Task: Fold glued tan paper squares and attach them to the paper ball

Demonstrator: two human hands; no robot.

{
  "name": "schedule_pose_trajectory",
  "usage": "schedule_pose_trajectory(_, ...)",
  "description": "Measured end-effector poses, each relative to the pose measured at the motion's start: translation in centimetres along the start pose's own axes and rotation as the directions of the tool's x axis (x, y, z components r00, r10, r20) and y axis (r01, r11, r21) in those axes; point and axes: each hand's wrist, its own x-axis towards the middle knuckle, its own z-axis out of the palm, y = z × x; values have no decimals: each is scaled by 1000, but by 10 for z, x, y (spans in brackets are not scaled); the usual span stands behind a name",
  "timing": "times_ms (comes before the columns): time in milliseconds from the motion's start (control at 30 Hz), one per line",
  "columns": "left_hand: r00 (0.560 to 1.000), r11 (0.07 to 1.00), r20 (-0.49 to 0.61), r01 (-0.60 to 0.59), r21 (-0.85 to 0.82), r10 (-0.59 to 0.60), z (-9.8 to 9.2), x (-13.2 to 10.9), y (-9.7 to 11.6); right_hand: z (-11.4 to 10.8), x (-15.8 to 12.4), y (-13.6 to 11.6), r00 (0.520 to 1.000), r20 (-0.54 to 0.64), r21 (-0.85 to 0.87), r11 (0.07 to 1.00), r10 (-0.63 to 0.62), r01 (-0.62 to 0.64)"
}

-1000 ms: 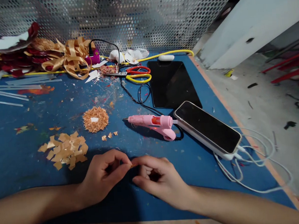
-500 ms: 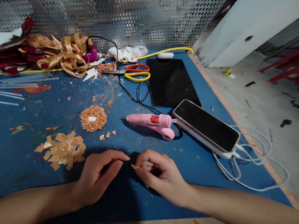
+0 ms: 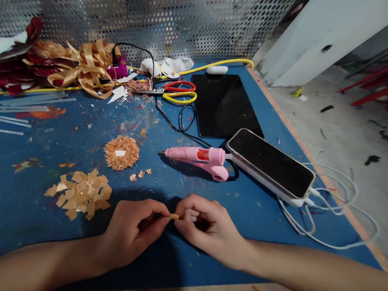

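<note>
- Gold scrap (image 3: pixel 174 216) up between the fingertips, over the near part of the blue table (image 3: pixel 242 220): left hand (image 3: pixel 131 229) pinching one end, right hand (image 3: pixel 219 234) gripping the other!
- Shaggy tan disc (image 3: pixel 130 160) looks well along, I'd judge: covered all round, only its white centre bare.
- Plenty left, it seems: a heap of tan squares (image 3: pixel 82 193) lies loose (too overlapped to count).
- Now the tally: one scrap in hand, one disc, three small pieces (image 3: pixel 141 174) near it, one pink glue gun (image 3: pixel 189 155), one pair of scissors (image 3: pixel 166 95), one phone (image 3: pixel 272 163).
</note>
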Motion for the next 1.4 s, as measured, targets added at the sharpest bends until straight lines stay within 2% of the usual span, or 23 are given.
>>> schedule_pose_trajectory(267,1000,999,13,7,-41,-6,-2,1,2,1,0,1,999,-26,-37,999,-19,18)
schedule_pose_trajectory(500,995,997,61,74,-31,-72,-1,0,1,1,1,2,997,-17,-110,991,-79,76)
schedule_pose_trajectory(733,998,994,15,-66,87,65,1,4,1,1,0,5,974,-26,-250,945,-224,211)
schedule_pose_trajectory(867,992,979,25,-122,162,120,3,3,-1,1,-1,6,961,-21,-295,920,-277,259)
schedule_pose_trajectory(967,980,944,37,-196,265,194,4,1,-2,2,-1,7,963,-4,-305,918,-268,254)
schedule_pose_trajectory(1100,948,849,61,-307,431,312,4,1,-4,3,-3,9,970,24,-315,919,-242,237)
schedule_pose_trajectory(1200,928,791,95,-358,497,360,4,1,-3,4,-3,8,974,36,-322,920,-222,222)
schedule_pose_trajectory(1267,932,803,77,-345,485,354,4,2,-1,3,-3,5,986,32,-274,948,-162,165)
schedule_pose_trajectory(1400,972,927,-30,-212,310,232,3,3,1,-4,-1,-2,995,-70,-69,995,-71,66)
